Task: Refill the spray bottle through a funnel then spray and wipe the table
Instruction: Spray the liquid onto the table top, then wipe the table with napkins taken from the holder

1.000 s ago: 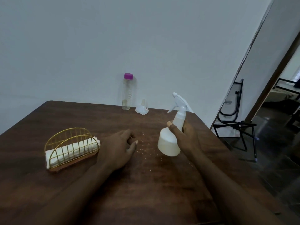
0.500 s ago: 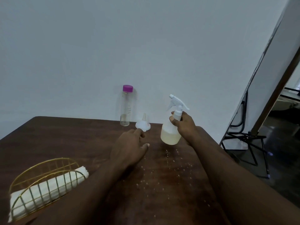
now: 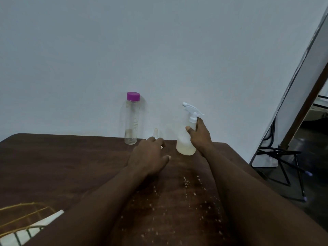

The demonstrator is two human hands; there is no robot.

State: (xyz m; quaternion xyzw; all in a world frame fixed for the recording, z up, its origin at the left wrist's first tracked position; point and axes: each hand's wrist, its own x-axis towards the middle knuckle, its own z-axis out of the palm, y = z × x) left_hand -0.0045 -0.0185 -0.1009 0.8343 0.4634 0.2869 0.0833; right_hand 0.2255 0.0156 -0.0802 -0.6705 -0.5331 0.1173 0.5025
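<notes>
Right hand (image 3: 199,138) grips spray bottle (image 3: 185,147) neck; left hand (image 3: 149,157) relaxed, empty, by funnel (image 3: 155,132). Droplets (image 3: 186,183) on counter (image 3: 62,166): spraying seemingly done, wiping left.

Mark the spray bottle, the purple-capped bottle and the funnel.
spray bottle (image 3: 183,148), head view, on its lower body, where the pale liquid sits.
purple-capped bottle (image 3: 131,121), head view, on its clear wall.
funnel (image 3: 155,132), head view, on its upturned spout.
</notes>
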